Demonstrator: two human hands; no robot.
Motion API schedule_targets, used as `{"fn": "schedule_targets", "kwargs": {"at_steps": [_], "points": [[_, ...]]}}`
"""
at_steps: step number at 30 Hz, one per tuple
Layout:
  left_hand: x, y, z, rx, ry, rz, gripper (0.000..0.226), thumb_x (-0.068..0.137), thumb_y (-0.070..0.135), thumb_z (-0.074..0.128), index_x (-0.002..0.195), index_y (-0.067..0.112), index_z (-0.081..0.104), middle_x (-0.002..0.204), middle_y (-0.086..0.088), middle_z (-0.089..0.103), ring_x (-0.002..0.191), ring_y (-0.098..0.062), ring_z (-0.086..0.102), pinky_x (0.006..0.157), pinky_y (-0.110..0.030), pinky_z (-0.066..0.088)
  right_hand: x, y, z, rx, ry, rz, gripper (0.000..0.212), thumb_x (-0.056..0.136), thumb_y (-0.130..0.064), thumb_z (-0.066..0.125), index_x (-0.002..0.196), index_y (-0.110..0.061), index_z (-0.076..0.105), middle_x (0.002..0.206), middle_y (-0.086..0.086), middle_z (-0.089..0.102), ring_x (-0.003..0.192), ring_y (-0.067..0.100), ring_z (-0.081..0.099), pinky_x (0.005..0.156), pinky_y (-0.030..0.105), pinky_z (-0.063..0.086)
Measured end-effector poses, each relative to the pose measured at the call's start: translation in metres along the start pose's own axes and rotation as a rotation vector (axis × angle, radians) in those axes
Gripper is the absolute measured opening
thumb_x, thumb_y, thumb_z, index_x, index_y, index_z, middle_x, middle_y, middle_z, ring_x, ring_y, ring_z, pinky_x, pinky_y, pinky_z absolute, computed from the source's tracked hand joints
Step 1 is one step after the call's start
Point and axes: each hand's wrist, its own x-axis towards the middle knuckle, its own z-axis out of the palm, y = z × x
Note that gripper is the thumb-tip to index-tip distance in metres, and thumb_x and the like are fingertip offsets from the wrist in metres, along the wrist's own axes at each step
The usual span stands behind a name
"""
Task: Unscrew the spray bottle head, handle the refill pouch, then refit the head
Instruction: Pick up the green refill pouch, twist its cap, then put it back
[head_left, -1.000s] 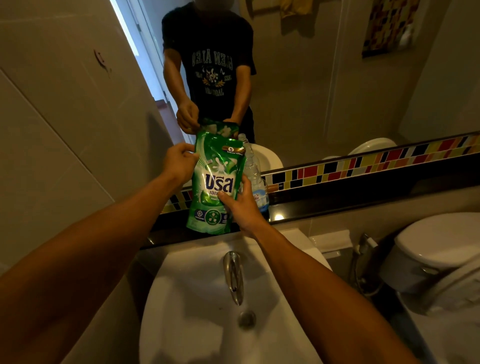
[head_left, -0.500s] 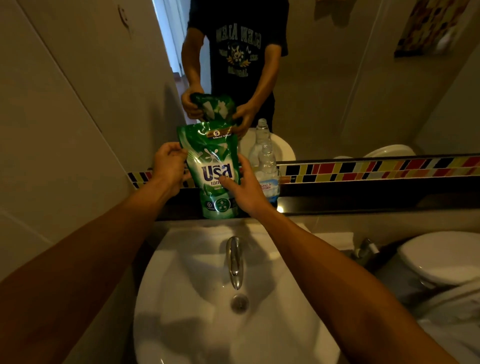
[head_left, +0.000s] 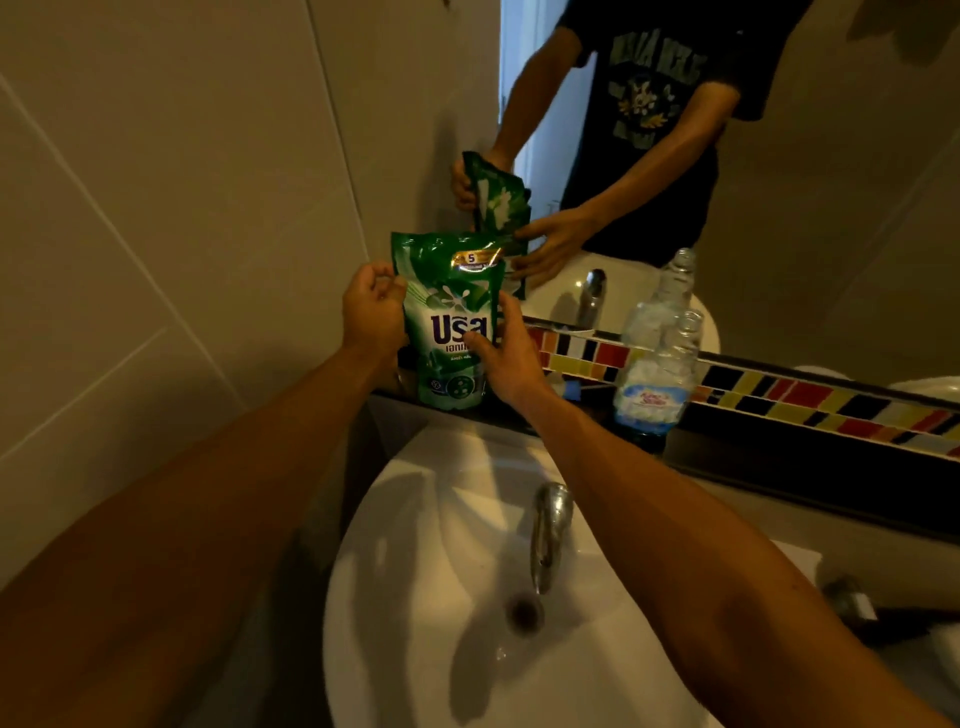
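A green refill pouch (head_left: 449, 322) stands upright on the dark ledge (head_left: 753, 457) behind the sink, in front of the mirror. My left hand (head_left: 371, 306) pinches the pouch's upper left edge with curled fingers. My right hand (head_left: 506, 353) grips its right side, thumb across the printed front. A clear plastic bottle (head_left: 657, 374) with a blue and white label stands on the ledge to the right, apart from both hands, its neck bare with no spray head on it. The spray head itself is not clearly in view.
A white sink (head_left: 441, 597) with a chrome tap (head_left: 545, 530) lies below my arms. A strip of coloured tiles (head_left: 779, 395) runs under the mirror. A small blue item (head_left: 571, 389) lies on the ledge by my right wrist. A tiled wall closes the left side.
The pouch has come down and to the left, away from the bottle, and its base now rests on the ledge. Both hands stay on it.
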Motion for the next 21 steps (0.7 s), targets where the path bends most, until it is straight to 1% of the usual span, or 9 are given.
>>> {"fn": "schedule_targets", "kwargs": {"at_steps": [2, 4, 7, 8, 9, 11, 14, 18, 21], "points": [[0.008, -0.007, -0.01, 0.017, 0.019, 0.014, 0.014, 0.095, 0.009, 0.051, 0.09, 0.02, 0.057, 0.098, -0.022, 0.068, 0.097, -0.042, 0.07, 0.078, -0.065, 0.056, 0.01, 0.005, 0.014, -0.014, -0.009, 0.011, 0.066, 0.103, -0.01, 0.063, 0.16, -0.023, 0.031, 0.15, 0.014, 0.058, 0.137, 0.033, 0.058, 0.106, 0.058, 0.055], [0.017, -0.014, -0.017, 0.013, 0.041, 0.008, 0.013, 0.093, 0.01, 0.051, 0.088, 0.021, 0.057, 0.095, -0.021, 0.067, 0.094, -0.042, 0.07, 0.077, -0.066, 0.056, 0.018, 0.009, 0.027, -0.001, -0.02, 0.023, 0.062, 0.104, -0.009, 0.062, 0.157, -0.022, 0.033, 0.147, 0.014, 0.06, 0.135, 0.032, 0.06, 0.105, 0.059, 0.055], [0.028, -0.023, -0.027, 0.011, 0.079, 0.037, 0.011, 0.09, 0.012, 0.052, 0.086, 0.021, 0.057, 0.085, -0.013, 0.065, 0.078, -0.03, 0.068, 0.071, -0.058, 0.059, 0.029, 0.015, 0.047, 0.024, -0.025, 0.039, 0.059, 0.104, -0.009, 0.061, 0.155, -0.023, 0.034, 0.145, 0.015, 0.062, 0.133, 0.033, 0.061, 0.105, 0.06, 0.055], [0.032, -0.027, -0.03, 0.01, 0.077, 0.049, 0.01, 0.089, 0.013, 0.053, 0.085, 0.021, 0.057, 0.085, -0.012, 0.065, 0.077, -0.028, 0.068, 0.07, -0.055, 0.059, 0.033, 0.017, 0.053, 0.017, -0.025, 0.04, 0.059, 0.104, -0.011, 0.061, 0.155, -0.025, 0.034, 0.145, 0.015, 0.061, 0.134, 0.033, 0.061, 0.105, 0.061, 0.055], [0.037, -0.032, -0.034, 0.001, 0.073, 0.056, 0.01, 0.087, 0.013, 0.054, 0.086, 0.022, 0.057, 0.088, -0.013, 0.066, 0.08, -0.03, 0.069, 0.073, -0.054, 0.059, 0.037, 0.02, 0.059, 0.012, -0.025, 0.034, 0.06, 0.104, -0.012, 0.062, 0.155, -0.027, 0.034, 0.146, 0.014, 0.061, 0.135, 0.034, 0.06, 0.106, 0.062, 0.054], [0.049, -0.045, -0.041, -0.013, 0.077, 0.049, 0.012, 0.083, 0.016, 0.057, 0.086, 0.027, 0.059, 0.098, -0.019, 0.067, 0.09, -0.04, 0.069, 0.08, -0.062, 0.057, 0.043, 0.024, 0.067, -0.001, -0.033, 0.021, 0.062, 0.104, -0.013, 0.062, 0.155, -0.031, 0.033, 0.15, 0.013, 0.057, 0.139, 0.033, 0.056, 0.108, 0.062, 0.052], [0.062, -0.057, -0.046, -0.001, 0.103, 0.059, 0.018, 0.087, 0.015, 0.058, 0.086, 0.033, 0.061, 0.109, -0.026, 0.063, 0.101, -0.05, 0.064, 0.079, -0.07, 0.053, 0.053, 0.027, 0.074, -0.023, -0.041, -0.008, 0.062, 0.105, -0.012, 0.06, 0.157, -0.03, 0.031, 0.152, 0.012, 0.056, 0.141, 0.031, 0.056, 0.109, 0.059, 0.053], [0.069, -0.064, -0.051, 0.032, 0.178, 0.055, 0.028, 0.087, 0.012, 0.055, 0.081, 0.039, 0.062, 0.096, -0.01, 0.066, 0.094, -0.034, 0.067, 0.083, -0.062, 0.056, 0.065, 0.031, 0.081, -0.053, -0.033, -0.004, 0.063, 0.105, -0.013, 0.06, 0.159, -0.028, 0.029, 0.154, 0.013, 0.055, 0.141, 0.032, 0.055, 0.108, 0.059, 0.054], [0.071, -0.066, -0.05, 0.042, 0.184, 0.047, 0.024, 0.089, 0.005, 0.053, 0.089, 0.029, 0.058, 0.093, -0.002, 0.064, 0.091, -0.026, 0.065, 0.083, -0.052, 0.057, 0.069, 0.034, 0.084, -0.069, -0.028, -0.017, 0.068, 0.104, -0.016, 0.061, 0.161, -0.028, 0.026, 0.156, 0.014, 0.052, 0.143, 0.033, 0.053, 0.109, 0.06, 0.052]]}}
